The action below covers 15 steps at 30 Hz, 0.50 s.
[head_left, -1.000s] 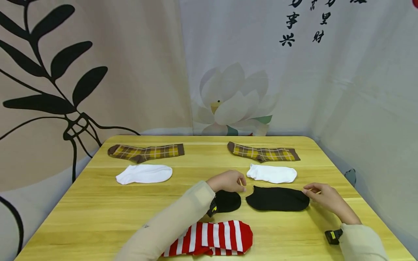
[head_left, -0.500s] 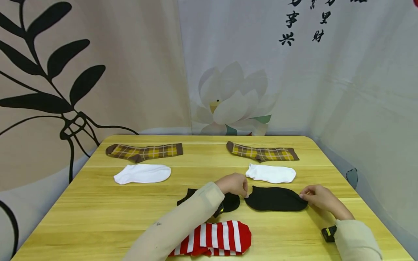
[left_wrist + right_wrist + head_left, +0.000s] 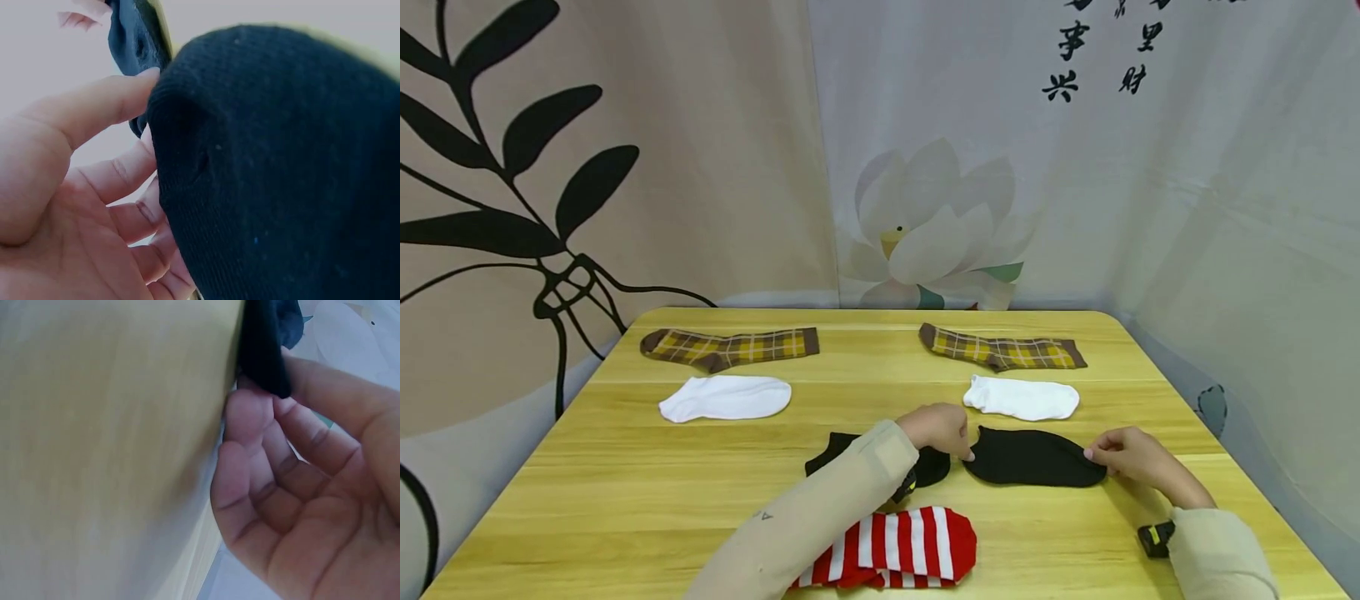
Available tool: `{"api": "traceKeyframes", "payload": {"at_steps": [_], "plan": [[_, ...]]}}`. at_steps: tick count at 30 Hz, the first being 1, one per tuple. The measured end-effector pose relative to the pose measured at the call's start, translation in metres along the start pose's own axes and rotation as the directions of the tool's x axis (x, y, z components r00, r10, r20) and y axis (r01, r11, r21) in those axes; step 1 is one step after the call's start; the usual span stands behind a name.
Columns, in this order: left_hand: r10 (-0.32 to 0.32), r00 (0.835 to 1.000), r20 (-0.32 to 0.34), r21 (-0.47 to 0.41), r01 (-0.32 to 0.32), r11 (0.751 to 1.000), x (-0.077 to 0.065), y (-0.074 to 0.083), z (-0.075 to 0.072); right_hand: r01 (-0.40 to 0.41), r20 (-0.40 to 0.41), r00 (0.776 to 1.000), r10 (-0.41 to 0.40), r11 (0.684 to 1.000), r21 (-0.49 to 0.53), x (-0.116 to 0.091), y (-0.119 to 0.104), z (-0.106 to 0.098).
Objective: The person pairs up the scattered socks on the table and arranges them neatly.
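Observation:
My left hand reaches across and pinches the left end of a flat black ankle sock between thumb and fingers. The right hand pinches that sock's right end, and the right wrist view shows its tip between thumb and fingertips. A second black sock lies under my left wrist, partly hidden by the forearm. It fills much of the left wrist view as a large dark shape, with the held sock beyond the thumb.
A red-and-white striped sock bundle lies near the front, partly behind my left sleeve. White socks and brown-yellow plaid socks lie farther back on the wooden table. A printed curtain hangs behind.
My left hand has moved slightly right and down to the black sock's left end and taken hold of it. The right hand's fingers have closed on the other end. The sock has hardly moved.

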<state>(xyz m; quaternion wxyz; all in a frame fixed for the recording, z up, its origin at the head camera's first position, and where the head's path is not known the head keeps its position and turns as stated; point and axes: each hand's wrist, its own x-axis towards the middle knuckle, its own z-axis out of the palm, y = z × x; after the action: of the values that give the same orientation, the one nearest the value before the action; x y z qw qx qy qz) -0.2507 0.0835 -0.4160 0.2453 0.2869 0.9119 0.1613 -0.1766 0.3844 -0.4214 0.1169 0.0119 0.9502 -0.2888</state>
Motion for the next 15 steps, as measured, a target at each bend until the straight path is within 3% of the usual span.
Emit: {"api": "traceKeyframes", "payload": {"at_steps": [6,15], "plan": [[0.015,0.999,-0.033,0.09,-0.012,0.996,-0.0006,0.0029,0.002,0.015,-0.003,1.0,-0.015,0.999,-0.039,-0.0002,-0.0006,0.0019],[0.014,1.0,-0.027,0.112,-0.011,0.994,0.0015,0.0043,0.0027,0.013,0.002,1.0,-0.013,0.999,-0.036,-0.0001,-0.0001,0.0014]]}}
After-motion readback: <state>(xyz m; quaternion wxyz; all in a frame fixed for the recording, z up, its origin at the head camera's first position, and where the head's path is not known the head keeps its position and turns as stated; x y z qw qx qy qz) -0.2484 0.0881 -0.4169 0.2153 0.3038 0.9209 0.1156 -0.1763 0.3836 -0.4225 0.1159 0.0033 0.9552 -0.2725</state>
